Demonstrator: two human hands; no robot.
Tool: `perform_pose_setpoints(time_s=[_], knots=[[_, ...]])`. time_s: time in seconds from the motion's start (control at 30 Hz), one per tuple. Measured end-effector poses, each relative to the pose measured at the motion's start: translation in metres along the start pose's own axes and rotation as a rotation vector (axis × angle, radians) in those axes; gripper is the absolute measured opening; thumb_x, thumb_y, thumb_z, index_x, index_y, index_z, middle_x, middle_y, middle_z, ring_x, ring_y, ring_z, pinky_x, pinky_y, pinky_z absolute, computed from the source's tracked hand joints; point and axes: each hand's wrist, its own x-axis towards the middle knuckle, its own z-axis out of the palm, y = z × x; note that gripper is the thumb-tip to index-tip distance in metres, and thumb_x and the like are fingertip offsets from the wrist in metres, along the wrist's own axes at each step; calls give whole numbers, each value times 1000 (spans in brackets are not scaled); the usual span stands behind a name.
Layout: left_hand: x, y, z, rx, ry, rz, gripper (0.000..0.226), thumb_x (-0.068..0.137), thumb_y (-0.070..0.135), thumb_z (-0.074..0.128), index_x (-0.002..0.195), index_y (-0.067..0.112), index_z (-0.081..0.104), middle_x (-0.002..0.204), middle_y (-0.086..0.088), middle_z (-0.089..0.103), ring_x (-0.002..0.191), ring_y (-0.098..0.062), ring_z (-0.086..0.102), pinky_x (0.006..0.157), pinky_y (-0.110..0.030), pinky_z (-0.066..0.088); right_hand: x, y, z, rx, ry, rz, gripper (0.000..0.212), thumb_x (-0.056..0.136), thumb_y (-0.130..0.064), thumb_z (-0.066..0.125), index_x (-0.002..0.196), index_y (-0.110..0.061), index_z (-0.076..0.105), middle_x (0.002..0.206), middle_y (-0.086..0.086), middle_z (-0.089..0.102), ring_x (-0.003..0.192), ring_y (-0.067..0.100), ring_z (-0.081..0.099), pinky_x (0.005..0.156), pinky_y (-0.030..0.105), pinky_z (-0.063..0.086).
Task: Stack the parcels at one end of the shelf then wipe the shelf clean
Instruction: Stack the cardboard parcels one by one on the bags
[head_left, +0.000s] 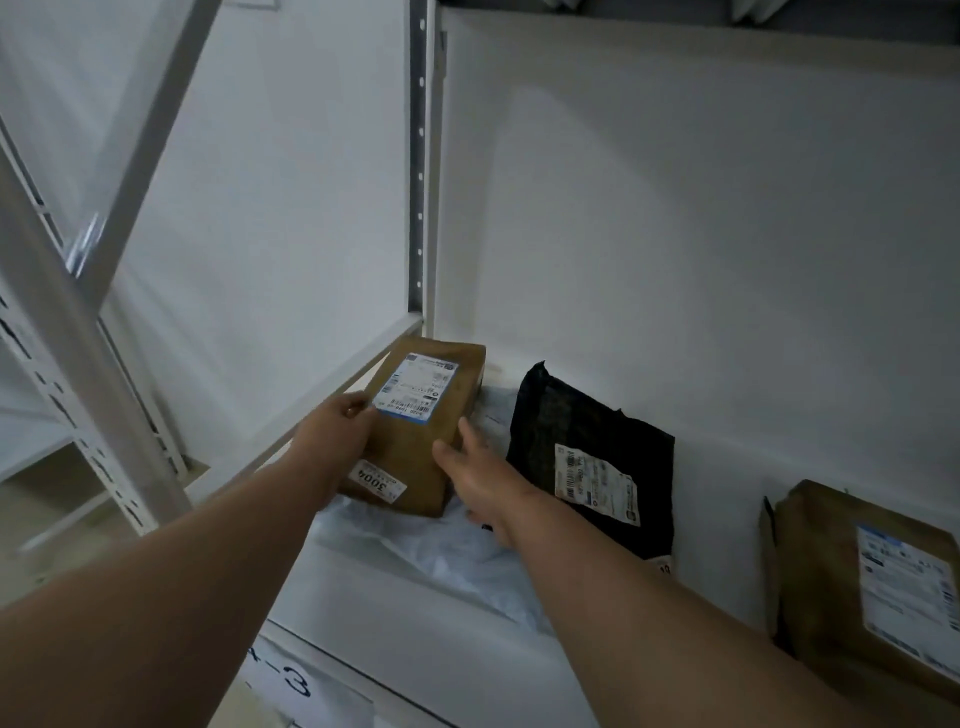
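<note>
At the left end of the white metal shelf (395, 618), hard against the perforated corner upright (418, 156), a brown cardboard parcel (415, 441) lies flat on top of a crumpled white plastic mailer bag (441, 556), which spreads out from under it toward the shelf's front edge. The parcel carries a white shipping label with a blue border on its top face and a small white sticker reading "3004" near its near left corner. The left hand (332, 436) grips the parcel's left edge, fingers curled over the top beside the label. The right hand (478, 478) lies along the parcel's right side with fingers straight and relaxed, touching the cardboard and resting on the white bag, not closed round anything. Just to the right, a black plastic mailer bag (592, 457) with a white barcode label leans against the back wall. Well apart, at the right edge of the view, a second brown cardboard parcel (852, 582) with a white label sits on the same shelf. A paper tag (291, 686) marked "-3" is fixed to the shelf's front lip.
</note>
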Motion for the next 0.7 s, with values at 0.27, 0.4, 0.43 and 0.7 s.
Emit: perform_pose_setpoints(time_s=[0.27, 0.4, 0.43, 0.7], knots=[[8, 4, 5, 36, 46, 132, 29, 93, 19, 54, 119, 24, 64, 99, -1, 66, 85, -22, 65, 82, -40, 56, 9, -9, -1, -60, 112, -139, 57, 101, -34, 45, 152, -39, 20, 153, 7, 37, 131, 24, 47, 109, 40, 42], [14, -2, 8, 69, -3, 104, 32, 93, 16, 51, 122, 25, 62, 101, -2, 65, 83, -22, 65, 79, -39, 57, 12, -3, 1, -113, 72, -110, 58, 100, -33, 46, 153, -36, 21, 154, 7, 35, 134, 24, 43, 112, 39, 38], [15, -7, 10, 83, -31, 77, 35, 94, 15, 50, 125, 25, 60, 103, -3, 64, 86, -23, 65, 81, -40, 57, 13, 0, 1, -143, 43, -92, 60, 100, -34, 46, 153, -36, 18, 156, 7, 32, 136, 25, 41, 113, 38, 37], [14, -13, 11, 314, -56, 119, 49, 86, 39, 50, 134, 27, 52, 128, -3, 55, 111, -28, 56, 94, -47, 50, 15, -2, 1, -201, 7, -85, 67, 97, -36, 51, 154, -38, 14, 155, 4, 34, 134, 25, 43, 111, 39, 39]])
